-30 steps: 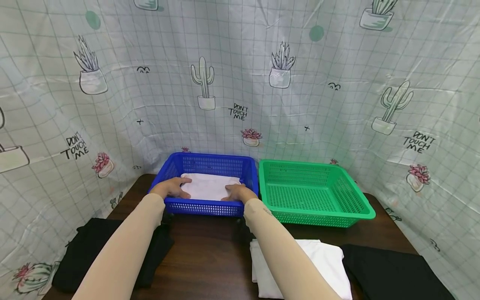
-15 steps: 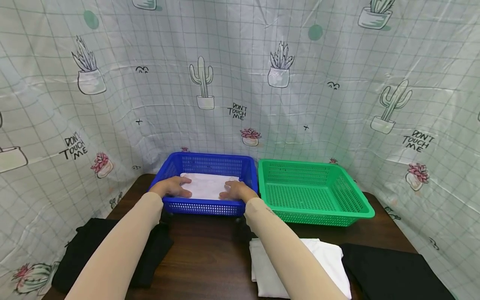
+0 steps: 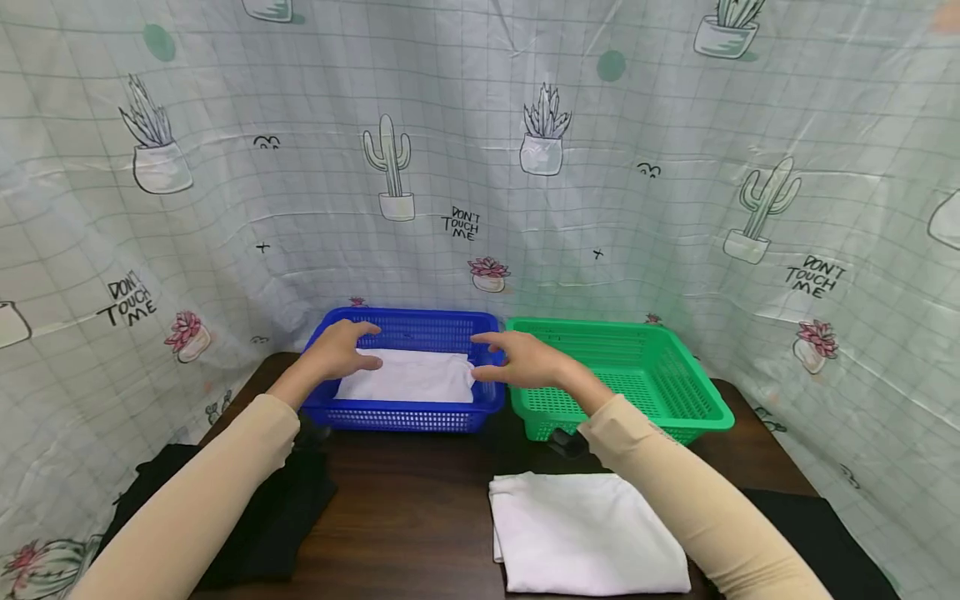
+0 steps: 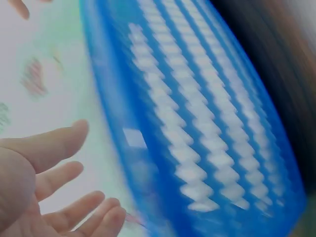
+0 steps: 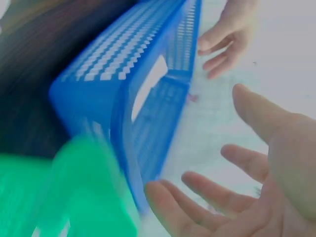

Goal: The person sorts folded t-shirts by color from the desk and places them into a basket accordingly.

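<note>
A folded white cloth (image 3: 408, 377) lies flat inside the blue basket (image 3: 397, 417). Over the basket's left side hovers my left hand (image 3: 337, 350), fingers spread and nothing held. My right hand (image 3: 521, 360) is above the blue basket's right edge, close to the green basket (image 3: 630, 329), also with parted fingers and holding nothing. Both wrist views show spread hands apart from the blue basket; in the right wrist view the cloth's white edge (image 5: 150, 84) shows inside it.
On the brown table (image 3: 405, 508) lies another folded white cloth (image 3: 585, 533), in front of the green basket. Black cloth (image 3: 277, 517) lies at the left, partly behind my left arm, and more black cloth (image 3: 817, 533) at the right. A printed curtain (image 3: 480, 150) hangs behind.
Both hands have risen off the white cloth in the blue basket. The right hand has moved right, toward the green basket. The head view has shifted slightly.
</note>
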### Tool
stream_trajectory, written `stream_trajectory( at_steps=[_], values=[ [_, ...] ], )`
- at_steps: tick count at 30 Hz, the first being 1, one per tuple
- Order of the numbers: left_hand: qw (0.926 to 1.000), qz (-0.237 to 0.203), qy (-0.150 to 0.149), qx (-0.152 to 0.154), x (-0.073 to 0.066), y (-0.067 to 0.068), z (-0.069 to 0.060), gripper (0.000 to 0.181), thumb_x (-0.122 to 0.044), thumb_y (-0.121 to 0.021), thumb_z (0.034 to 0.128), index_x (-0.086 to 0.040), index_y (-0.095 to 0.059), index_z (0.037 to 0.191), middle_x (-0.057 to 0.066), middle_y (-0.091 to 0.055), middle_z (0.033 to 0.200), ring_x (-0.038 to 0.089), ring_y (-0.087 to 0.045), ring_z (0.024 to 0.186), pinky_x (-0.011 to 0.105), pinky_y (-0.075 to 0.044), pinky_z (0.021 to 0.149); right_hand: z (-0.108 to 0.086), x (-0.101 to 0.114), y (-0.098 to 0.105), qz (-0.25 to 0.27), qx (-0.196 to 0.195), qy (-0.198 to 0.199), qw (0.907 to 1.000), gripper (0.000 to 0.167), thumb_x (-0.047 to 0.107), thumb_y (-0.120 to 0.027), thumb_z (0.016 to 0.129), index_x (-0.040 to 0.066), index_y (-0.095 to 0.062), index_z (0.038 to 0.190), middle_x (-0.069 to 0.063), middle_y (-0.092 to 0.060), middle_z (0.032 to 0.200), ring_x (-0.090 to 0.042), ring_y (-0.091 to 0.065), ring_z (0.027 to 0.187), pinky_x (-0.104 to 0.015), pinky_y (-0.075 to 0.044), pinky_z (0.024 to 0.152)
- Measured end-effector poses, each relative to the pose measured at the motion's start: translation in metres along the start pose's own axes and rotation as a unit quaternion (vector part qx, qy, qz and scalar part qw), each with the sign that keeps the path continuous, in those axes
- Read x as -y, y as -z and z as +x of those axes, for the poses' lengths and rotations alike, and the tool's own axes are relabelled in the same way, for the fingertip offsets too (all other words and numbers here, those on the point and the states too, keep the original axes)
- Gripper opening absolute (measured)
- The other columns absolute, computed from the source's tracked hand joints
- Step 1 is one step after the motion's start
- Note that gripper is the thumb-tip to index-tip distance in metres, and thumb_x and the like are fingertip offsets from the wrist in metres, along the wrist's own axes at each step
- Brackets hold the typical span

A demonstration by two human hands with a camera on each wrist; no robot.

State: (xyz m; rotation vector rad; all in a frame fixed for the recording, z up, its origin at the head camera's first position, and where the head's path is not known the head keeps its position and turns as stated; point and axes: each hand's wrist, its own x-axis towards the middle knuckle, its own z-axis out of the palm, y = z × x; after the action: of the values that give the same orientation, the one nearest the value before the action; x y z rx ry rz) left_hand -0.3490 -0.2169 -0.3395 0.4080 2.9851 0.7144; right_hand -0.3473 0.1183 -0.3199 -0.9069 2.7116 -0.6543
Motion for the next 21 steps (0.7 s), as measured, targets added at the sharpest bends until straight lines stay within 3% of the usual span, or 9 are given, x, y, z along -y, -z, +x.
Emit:
stream_trajectory(
  at_steps=[4,9,13,16,21],
  values=[
    [0.9958,-0.035,-0.074,-0.042,-0.031,-0.003,-0.021,0.058,-0.021,-0.075,0.1010,-0.002,-0.055,0.152,0.029,-0.058,0.146,0.048,-0.057,0.132,0.062,-0.050,0.105,-0.056,-0.014,0.017,0.019,-0.019,0.008,0.9996,0.070,0.044,-0.068,0.105,0.017,-0.042,0.164,-0.017,-0.053,0.154,-0.029,-0.069,0.122,-0.049,-0.055,0.101],
    [0.9875,-0.085,-0.124,-0.047,-0.070,-0.021,-0.049,0.054,-0.020,-0.078,0.0990,-0.009,-0.061,0.149,0.018,-0.070,0.125,0.034,-0.069,0.111,0.050,-0.060,0.093,-0.127,-0.033,0.018,0.037,-0.038,0.005,0.9986,0.072,0.044,-0.071,0.103,0.021,-0.042,0.164,-0.013,-0.055,0.151,-0.024,-0.069,0.119,-0.043,-0.057,0.095],
    [0.9769,-0.134,-0.166,-0.018,-0.089,-0.050,-0.068,0.053,-0.022,-0.079,0.0981,-0.012,-0.063,0.147,0.011,-0.072,0.112,0.018,-0.071,0.092,0.036,-0.060,0.077,-0.177,-0.054,0.008,0.061,-0.046,-0.007,0.9971,0.071,0.040,-0.071,0.104,0.017,-0.041,0.164,-0.018,-0.053,0.151,-0.021,-0.069,0.115,-0.037,-0.058,0.091],
    [0.9670,-0.168,-0.191,0.018,-0.099,-0.079,-0.081,0.053,-0.028,-0.079,0.0983,-0.014,-0.062,0.147,0.006,-0.072,0.106,0.011,-0.069,0.084,0.030,-0.057,0.071,-0.207,-0.073,-0.004,0.116,-0.042,-0.039,0.9915,0.072,0.035,-0.070,0.105,0.014,-0.037,0.166,-0.025,-0.048,0.154,-0.022,-0.071,0.114,-0.034,-0.059,0.087],
    [0.9627,-0.193,-0.177,0.067,-0.110,-0.123,-0.091,0.058,-0.032,-0.079,0.0981,-0.015,-0.059,0.149,0.000,-0.070,0.098,0.006,-0.066,0.075,0.026,-0.055,0.068,-0.243,-0.104,-0.030,0.216,-0.018,-0.098,0.9712,0.076,0.026,-0.067,0.107,0.004,-0.027,0.167,-0.039,-0.040,0.151,-0.030,-0.073,0.108,-0.037,-0.063,0.079]
  ],
)
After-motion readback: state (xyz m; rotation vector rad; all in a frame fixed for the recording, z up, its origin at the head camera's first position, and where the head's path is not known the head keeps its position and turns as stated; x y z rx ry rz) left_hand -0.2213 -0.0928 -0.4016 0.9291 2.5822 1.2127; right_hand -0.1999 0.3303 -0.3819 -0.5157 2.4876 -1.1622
